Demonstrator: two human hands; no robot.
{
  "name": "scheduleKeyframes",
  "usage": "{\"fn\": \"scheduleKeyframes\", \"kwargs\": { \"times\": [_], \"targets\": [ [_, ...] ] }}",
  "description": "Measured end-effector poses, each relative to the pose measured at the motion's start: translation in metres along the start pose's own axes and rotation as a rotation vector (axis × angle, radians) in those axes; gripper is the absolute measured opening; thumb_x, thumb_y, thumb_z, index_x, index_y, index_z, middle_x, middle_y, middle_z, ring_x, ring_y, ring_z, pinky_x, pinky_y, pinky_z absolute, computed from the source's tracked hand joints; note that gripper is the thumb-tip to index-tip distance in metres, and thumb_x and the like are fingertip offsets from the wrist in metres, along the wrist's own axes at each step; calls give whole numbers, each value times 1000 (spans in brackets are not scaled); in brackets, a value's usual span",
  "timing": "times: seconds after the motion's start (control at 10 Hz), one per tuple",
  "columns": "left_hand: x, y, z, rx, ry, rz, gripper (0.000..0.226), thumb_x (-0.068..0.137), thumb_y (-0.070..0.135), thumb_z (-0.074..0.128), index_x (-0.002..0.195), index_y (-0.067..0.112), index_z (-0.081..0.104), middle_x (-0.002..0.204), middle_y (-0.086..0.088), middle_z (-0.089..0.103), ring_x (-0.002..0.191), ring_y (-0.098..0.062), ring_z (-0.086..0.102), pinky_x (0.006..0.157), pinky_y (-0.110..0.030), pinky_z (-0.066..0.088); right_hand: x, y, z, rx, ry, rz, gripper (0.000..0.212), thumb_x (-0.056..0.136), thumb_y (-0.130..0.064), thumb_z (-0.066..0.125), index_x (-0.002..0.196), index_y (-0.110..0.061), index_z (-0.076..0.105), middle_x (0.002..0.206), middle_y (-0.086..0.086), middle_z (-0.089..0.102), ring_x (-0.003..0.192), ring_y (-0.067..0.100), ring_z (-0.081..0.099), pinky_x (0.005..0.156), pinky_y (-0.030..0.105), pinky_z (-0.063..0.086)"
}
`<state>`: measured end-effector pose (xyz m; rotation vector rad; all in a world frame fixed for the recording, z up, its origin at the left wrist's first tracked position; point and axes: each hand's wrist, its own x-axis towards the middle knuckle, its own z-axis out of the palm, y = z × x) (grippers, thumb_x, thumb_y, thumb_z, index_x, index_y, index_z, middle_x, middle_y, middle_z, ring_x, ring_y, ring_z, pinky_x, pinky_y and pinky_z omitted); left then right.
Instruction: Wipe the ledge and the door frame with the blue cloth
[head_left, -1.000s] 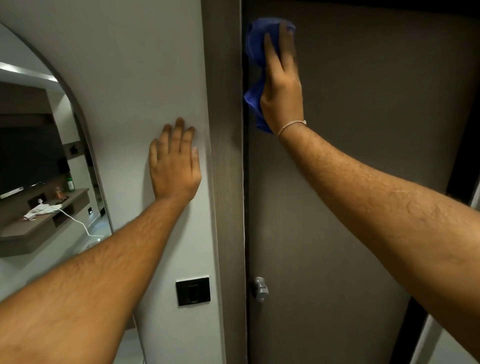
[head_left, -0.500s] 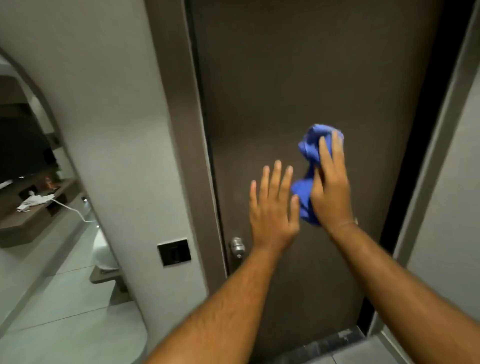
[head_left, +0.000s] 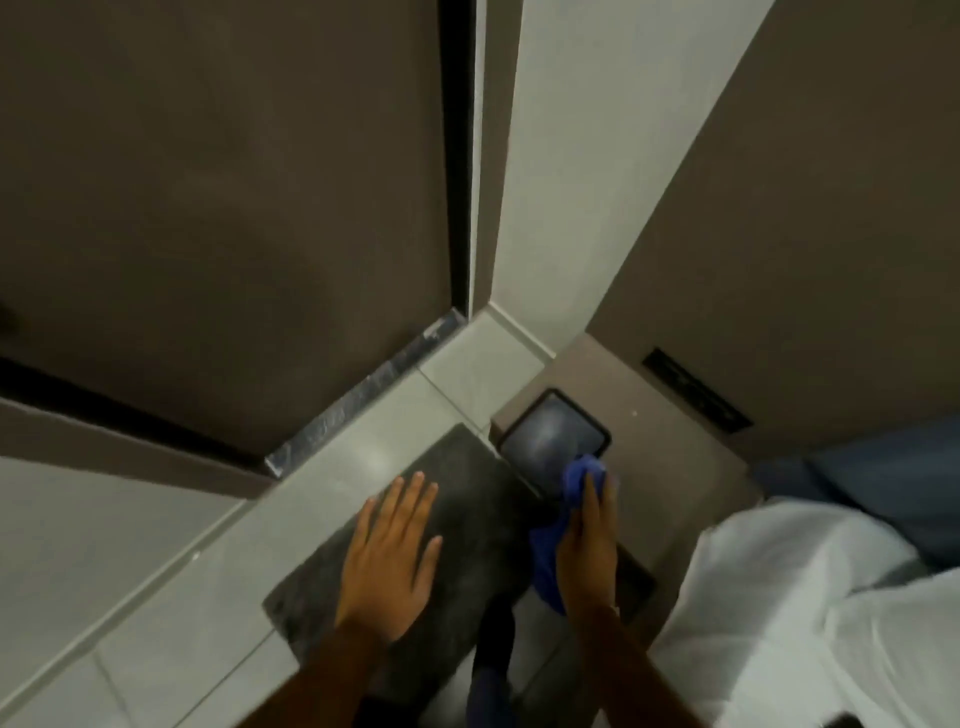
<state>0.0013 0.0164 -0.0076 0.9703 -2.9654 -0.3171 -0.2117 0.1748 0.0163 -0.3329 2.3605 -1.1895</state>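
Note:
I am looking down at the floor by the dark brown door (head_left: 234, 208) and its frame (head_left: 491, 156). My right hand (head_left: 589, 545) holds the blue cloth (head_left: 548, 558). Its fingers lie stretched along the cloth and the thumb is hidden beneath. The cloth bunches up at the fingertips and hangs on the left side of the palm. This hand is at the left edge of the low brown ledge (head_left: 675, 457), just below a dark phone (head_left: 553, 436) lying there. My left hand (head_left: 389, 561) hovers with spread fingers, holding nothing, above a dark floor mat (head_left: 472, 525).
A marble threshold strip (head_left: 363, 400) runs along the door's foot. Grey floor tiles (head_left: 182, 597) surround the mat. A bed with white sheets (head_left: 810, 597) fills the lower right. A dark slotted plate (head_left: 696, 387) sits on the brown wall behind the ledge.
Both hands have come off the door and dropped low. My view has swung down and right to the floor, the ledge and the bed. The cloth is still in my right hand.

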Motion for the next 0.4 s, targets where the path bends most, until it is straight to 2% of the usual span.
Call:
{"fn": "scheduleKeyframes", "kwargs": {
  "times": [0.1, 0.2, 0.3, 0.4],
  "targets": [
    [-13, 8, 35, 1, -74, 2, 71, 114, 51, 29, 176, 27, 6, 184, 4, 2, 170, -21, 10, 137, -42, -7, 32, 27, 5, 40, 23, 7, 64, 109, 12, 39, 163, -20, 32, 167, -30, 28, 151, -6, 38, 126, 17, 34],
    [-18, 11, 62, -23, -94, -40, 70, 115, 50, 29, 177, 25, 9, 185, 1, 9, 171, -20, 8, 137, -45, -1, 101, 45, 27, -86, 16, 59, 59, 114, -5, 41, 169, -14, 21, 179, 0, 10, 164, 17, 12, 136, 36, 11],
    [-18, 11, 73, -54, -112, -59, 69, 115, 49, 29, 177, 25, 10, 185, 2, 10, 171, -19, 6, 138, -45, -3, 140, 52, 43, -253, -46, 121, 64, 115, -28, 44, 170, -13, 15, 179, 10, 3, 166, 33, 6, 136, 49, 7],
    [-11, 6, 84, -39, -109, -68, 69, 115, 49, 28, 177, 25, 9, 185, 1, 9, 171, -20, 6, 137, -49, 2, 158, 69, 62, -468, -143, 89, 72, 114, -40, 43, 170, -9, 9, 179, 12, 0, 166, 32, 4, 136, 49, 7]
  ]
}}
